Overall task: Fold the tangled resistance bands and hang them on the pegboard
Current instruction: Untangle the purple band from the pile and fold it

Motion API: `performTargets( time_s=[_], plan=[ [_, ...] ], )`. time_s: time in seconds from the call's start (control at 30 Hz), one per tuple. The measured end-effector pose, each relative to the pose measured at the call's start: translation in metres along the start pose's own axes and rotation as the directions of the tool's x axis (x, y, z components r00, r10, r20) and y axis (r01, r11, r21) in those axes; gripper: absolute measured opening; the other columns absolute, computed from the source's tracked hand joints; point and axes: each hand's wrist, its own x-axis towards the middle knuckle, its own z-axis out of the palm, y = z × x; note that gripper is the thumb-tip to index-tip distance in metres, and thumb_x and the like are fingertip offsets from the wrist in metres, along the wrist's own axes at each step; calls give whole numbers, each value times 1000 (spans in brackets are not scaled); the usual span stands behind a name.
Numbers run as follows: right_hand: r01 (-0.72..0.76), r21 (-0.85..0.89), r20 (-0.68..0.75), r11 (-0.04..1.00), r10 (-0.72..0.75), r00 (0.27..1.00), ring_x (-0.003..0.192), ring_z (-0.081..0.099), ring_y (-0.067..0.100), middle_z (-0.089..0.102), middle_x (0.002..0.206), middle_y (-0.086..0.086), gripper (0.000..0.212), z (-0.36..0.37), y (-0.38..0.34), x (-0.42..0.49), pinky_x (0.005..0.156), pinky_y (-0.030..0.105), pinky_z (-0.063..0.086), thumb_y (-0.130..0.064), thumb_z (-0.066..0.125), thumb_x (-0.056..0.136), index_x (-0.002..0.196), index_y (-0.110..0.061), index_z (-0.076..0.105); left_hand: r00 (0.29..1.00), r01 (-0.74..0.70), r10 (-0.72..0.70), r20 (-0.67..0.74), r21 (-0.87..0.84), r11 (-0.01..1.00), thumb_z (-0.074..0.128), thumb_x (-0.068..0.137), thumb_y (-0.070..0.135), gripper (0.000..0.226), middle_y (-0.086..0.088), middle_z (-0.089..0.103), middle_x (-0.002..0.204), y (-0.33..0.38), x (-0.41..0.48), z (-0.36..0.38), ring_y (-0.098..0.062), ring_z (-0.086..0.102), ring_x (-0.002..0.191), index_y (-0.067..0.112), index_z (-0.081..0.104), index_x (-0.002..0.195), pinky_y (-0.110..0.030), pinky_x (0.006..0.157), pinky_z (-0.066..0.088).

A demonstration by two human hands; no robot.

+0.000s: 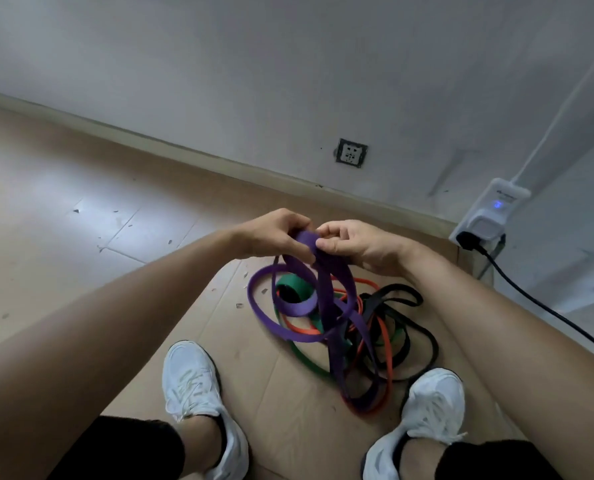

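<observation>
A purple resistance band (pixel 297 308) hangs in loops from both hands, held above the floor. My left hand (pixel 271 233) grips its top fold from the left, and my right hand (pixel 352 242) pinches the same fold from the right. Its lower loops trail into a tangled pile on the floor, mixed with a green band (pixel 293 284), an orange band (pixel 385 337) and a black band (pixel 413 327). No pegboard is in view.
The pile lies on flat cardboard (pixel 288 410) between my two white shoes (pixel 193 379) (pixel 427 403). A wall socket (pixel 351 153) sits low on the wall ahead. At the right, a white power strip (pixel 489 216) has a black cable (pixel 548 306) running along the floor.
</observation>
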Motion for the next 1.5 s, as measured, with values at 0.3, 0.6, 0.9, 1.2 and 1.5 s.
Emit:
performTargets(
  time_s=[0.3, 0.6, 0.9, 1.2, 1.5],
  plan=[
    [-15, -66, 31, 998, 17, 999, 124, 59, 44, 64, 128, 28, 47, -1, -14, -7, 116, 58, 37, -35, 57, 96, 125, 1, 65, 985, -113, 110, -130, -10, 994, 75, 76, -10, 19, 1, 63, 71, 28, -25, -57, -8, 59, 63, 1, 65, 87, -17, 61, 46],
    [51, 42, -120, 998, -46, 992, 80, 66, 21, 66, 100, 17, 6, -5, -32, -21, 75, 31, 58, -9, 56, 101, 104, -7, 61, 957, -109, 70, -283, -125, 986, 80, 63, 21, 39, -5, 63, 85, -14, -18, -32, -15, 60, 76, 6, 65, 96, -25, 68, 48],
    [189, 187, -277, 964, -133, 952, 74, 72, 22, 72, 87, 17, 13, -1, -19, -19, 73, 30, 62, -1, 60, 96, 107, -8, 59, 944, -47, 22, -328, -69, 996, 82, 79, 47, 53, 9, 68, 122, -32, -15, 5, -12, 63, 114, 26, 67, 126, -34, 91, 55],
    [195, 296, -391, 935, -68, 918, 76, 66, 18, 71, 87, 4, 17, 10, -14, -16, 71, 36, 55, -3, 50, 102, 103, -14, 62, 911, -107, -45, -410, -341, 934, 65, 98, 26, 15, -6, 78, 92, -7, -6, 41, -19, 73, 86, 16, 76, 101, -32, 80, 59],
    [222, 118, -447, 968, -148, 882, 85, 73, 20, 74, 98, 11, 17, 9, -18, -17, 72, 34, 60, 0, 68, 92, 107, -6, 70, 864, -237, -41, -501, -479, 845, 50, 101, 4, 26, -11, 75, 96, 15, 3, 45, -21, 70, 88, 8, 74, 109, -26, 76, 57]
  ],
)
